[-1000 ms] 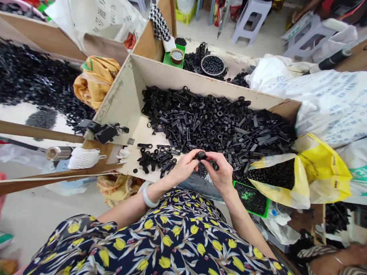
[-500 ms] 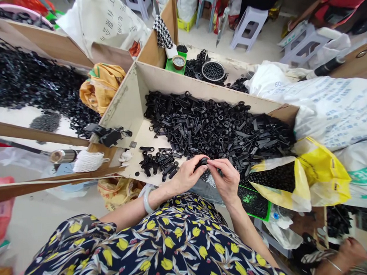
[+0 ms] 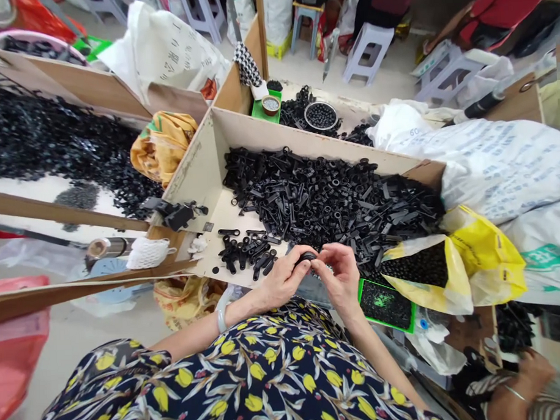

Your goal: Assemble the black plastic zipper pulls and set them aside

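Observation:
My left hand [image 3: 282,276] pinches a small black plastic part with a rounded end [image 3: 306,257] between thumb and fingers. Close on its right is my right hand [image 3: 341,278], its fingers bent and the thumb apart from the index finger; nothing shows between them. Small silvery pieces [image 3: 315,272] show in the gap between the hands. Beyond the hands lies a big heap of black plastic rings and strips [image 3: 307,194]. Left of my left hand is a smaller group of black lever-like parts [image 3: 249,251] on the pale board.
A low wooden partition [image 3: 300,133] borders the heap at the back. To the right are a yellow-and-white bag [image 3: 488,258] of black pieces and a green-rimmed tray [image 3: 388,305]. A black clamp-like fixture [image 3: 176,212] sits on the left edge. Another person's hand [image 3: 534,372] is at lower right.
My right thumb and fingertips have drawn slightly away from the black part and spread apart. The left hand still holds it. The whole view has shifted a little.

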`<state>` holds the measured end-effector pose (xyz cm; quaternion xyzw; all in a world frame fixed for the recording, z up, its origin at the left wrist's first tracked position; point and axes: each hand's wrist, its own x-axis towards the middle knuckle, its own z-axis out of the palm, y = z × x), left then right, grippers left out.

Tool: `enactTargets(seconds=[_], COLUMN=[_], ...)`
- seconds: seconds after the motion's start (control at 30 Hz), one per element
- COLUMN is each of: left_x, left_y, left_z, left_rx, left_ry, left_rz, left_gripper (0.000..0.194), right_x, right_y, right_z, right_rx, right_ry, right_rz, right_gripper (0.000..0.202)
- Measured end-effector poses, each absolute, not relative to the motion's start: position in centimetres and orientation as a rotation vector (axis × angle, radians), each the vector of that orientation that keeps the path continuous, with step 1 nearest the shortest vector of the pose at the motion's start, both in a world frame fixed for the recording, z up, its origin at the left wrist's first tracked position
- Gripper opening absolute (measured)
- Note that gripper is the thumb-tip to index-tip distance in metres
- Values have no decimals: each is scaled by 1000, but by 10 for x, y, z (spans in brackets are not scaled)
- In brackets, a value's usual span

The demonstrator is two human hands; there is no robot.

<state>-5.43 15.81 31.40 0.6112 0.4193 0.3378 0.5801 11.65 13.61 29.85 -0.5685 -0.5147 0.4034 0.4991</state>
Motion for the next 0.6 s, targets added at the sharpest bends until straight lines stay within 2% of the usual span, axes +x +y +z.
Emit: enactTargets(seconds=[0.13, 0.23, 0.33, 0.43, 0.6], left_x=[-52, -69, -98, -122, -130], left_y=[151, 153, 156, 157, 155], left_z=[291, 245, 194, 156, 122], left_rx=[1199, 1412, 1458, 1426, 1454], left_ry=[1081, 1522, 2026, 2141, 2235], left_rz=[899, 801, 458, 368, 269], left_gripper=[34, 31, 34, 36, 39], right_x=[111, 121, 148, 181, 200], right_y=[162, 193, 230, 266, 326], right_z=[274, 238, 200, 171, 152], right_rx=[-1244, -1327, -1542, -1661, -1786], right_ry=[-1278, -1424, -1543, -1620, -1769], right_rz=[1293, 1454, 1330, 1220, 972], right_gripper=[32, 51, 61, 54, 37])
